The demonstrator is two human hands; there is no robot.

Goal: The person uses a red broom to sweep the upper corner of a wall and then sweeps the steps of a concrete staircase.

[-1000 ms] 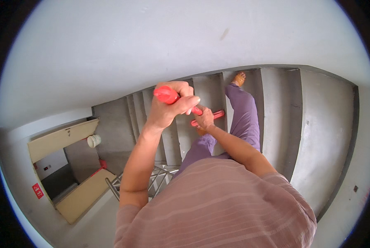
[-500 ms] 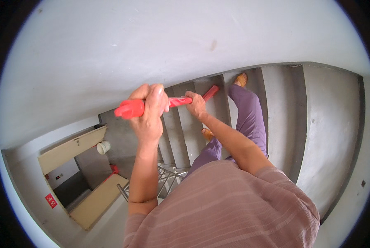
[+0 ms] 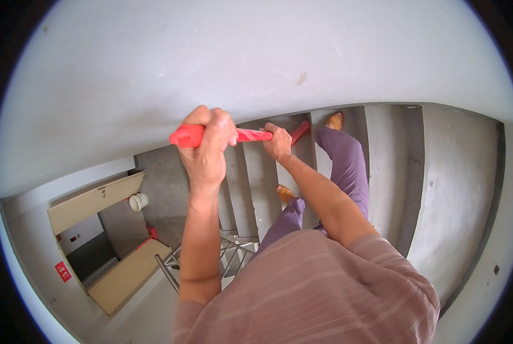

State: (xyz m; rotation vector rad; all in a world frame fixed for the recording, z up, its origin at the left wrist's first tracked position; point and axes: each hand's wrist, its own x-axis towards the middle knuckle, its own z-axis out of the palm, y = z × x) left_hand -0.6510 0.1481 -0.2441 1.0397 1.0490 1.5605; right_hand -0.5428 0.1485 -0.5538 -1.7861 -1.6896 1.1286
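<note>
A long red pole (image 3: 250,135) slants down over the stairs. My left hand (image 3: 206,148) is wrapped around it near its rounded top end. Farther down the pole my right hand (image 3: 278,142) is closed around it. Below that hand the pole's red lower part (image 3: 300,132) reaches toward a step by the wall. What is at its far tip cannot be made out. My feet, in tan footwear, stand on different steps: one foot (image 3: 335,121) near the wall, the other (image 3: 285,194) on a step farther left.
Grey concrete stairs (image 3: 385,172) run across the view beside a white wall (image 3: 256,51). A wide landing (image 3: 460,183) lies to the right. At the left are a metal railing (image 3: 233,252), a doorway with cream door leaves (image 3: 96,198), a white bucket (image 3: 138,202) and a red sign (image 3: 63,272).
The pole's top end and my left hand have shifted slightly up, the top end also to the right. My right hand has moved a little right. Both hands keep their hold.
</note>
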